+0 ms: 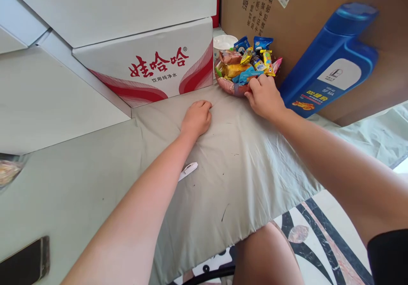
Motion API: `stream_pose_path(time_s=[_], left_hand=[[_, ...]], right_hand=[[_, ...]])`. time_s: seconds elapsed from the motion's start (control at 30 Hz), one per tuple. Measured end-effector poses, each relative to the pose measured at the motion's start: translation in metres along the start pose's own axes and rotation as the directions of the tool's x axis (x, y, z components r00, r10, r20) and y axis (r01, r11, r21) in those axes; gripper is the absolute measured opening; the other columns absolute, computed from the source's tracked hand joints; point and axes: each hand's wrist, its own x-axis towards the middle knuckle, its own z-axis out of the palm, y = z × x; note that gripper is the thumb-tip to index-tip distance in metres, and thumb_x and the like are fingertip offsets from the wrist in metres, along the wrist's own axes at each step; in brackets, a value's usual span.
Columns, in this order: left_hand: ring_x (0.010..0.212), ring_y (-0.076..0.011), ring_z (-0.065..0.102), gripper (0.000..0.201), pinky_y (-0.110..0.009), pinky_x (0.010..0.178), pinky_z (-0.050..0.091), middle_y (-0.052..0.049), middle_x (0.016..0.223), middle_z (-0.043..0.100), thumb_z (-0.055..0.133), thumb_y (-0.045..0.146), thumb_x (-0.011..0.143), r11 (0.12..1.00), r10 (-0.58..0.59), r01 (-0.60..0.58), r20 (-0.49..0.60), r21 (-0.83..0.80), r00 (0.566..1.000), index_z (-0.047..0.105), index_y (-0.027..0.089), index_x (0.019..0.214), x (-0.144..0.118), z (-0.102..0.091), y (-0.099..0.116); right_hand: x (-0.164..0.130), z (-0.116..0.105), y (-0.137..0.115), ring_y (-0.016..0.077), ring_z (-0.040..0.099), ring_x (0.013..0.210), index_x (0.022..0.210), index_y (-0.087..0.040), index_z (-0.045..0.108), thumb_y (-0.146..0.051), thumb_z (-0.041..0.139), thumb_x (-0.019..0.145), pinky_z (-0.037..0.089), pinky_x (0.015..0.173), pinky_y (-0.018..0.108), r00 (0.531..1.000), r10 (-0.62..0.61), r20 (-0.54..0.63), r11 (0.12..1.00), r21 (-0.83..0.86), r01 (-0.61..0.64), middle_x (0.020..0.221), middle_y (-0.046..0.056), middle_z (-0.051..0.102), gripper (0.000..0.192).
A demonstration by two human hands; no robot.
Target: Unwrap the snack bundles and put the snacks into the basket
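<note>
My right hand [266, 95] is closed at the near right rim of a round reddish bowl [234, 89], thumb outside and fingers over the edge beside a light-blue packet [247, 75]. Small wrapped snacks [237, 70] in yellow, blue, brown and pink are heaped in the bowl. To the left and nearer, my left hand [197, 117] rests on the pale green cloth [242, 161] with its fingers curled under. Whatever those fingers hold, if anything, is hidden. Partly behind my left forearm lies a small white object [188, 171], perhaps a box cutter.
White and red water cartons [172, 70] are stacked behind and to the left. A brown cardboard box [306, 42] stands at the back right, with a blue oil bottle [331, 59] before it. White paper plates or bowls [225, 41] sit behind the snacks. A phone [24, 261] lies lower left.
</note>
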Motion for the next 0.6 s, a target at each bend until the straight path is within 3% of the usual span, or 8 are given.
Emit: stream_pose_path(time_s=[0.2, 0.43, 0.6], left_hand=[[0.127, -0.0314, 0.059, 0.037, -0.047, 0.112, 0.048, -0.016, 0.133, 0.067, 0.042, 0.012, 0.094, 1.0, -0.022, 0.022, 0.034, -0.005, 0.999, 0.067, 0.015, 0.121, -0.003, -0.004, 0.005], [0.128, -0.0317, 0.058, 0.038, -0.047, 0.111, 0.047, -0.016, 0.134, 0.066, 0.041, 0.01, 0.094, 0.999, -0.038, 0.039, 0.062, -0.014, 0.997, 0.066, 0.015, 0.122, -0.007, -0.007, 0.01], [0.128, -0.0321, 0.058, 0.035, -0.048, 0.109, 0.047, -0.015, 0.134, 0.067, 0.043, 0.011, 0.095, 0.999, -0.045, 0.046, 0.061, -0.023, 0.997, 0.068, 0.016, 0.119, -0.008, -0.007, 0.011]], right_hand=[[0.04, 0.002, -0.007, 0.035, 0.044, 0.135, 0.138, -0.009, 0.051, -0.031, 0.048, 0.106, 0.046, 0.101, 0.048, 0.998, 0.049, 0.032, 0.998, -0.026, -0.048, 0.145, 0.024, 0.048, 0.039], [0.084, 0.017, -0.018, 0.0387, 0.044, 0.139, 0.138, 0.008, 0.05, -0.044, 0.035, 0.107, 0.043, 0.098, 0.047, 0.998, 0.038, -0.044, 0.999, -0.016, -0.039, 0.146, 0.027, 0.048, 0.062], [0.101, 0.027, -0.036, 0.0384, 0.04, 0.145, 0.14, 0.01, 0.048, -0.05, 0.023, 0.105, 0.044, 0.096, 0.047, 0.993, 0.102, -0.061, 0.994, 0.052, -0.099, 0.149, 0.028, 0.045, 0.074]])
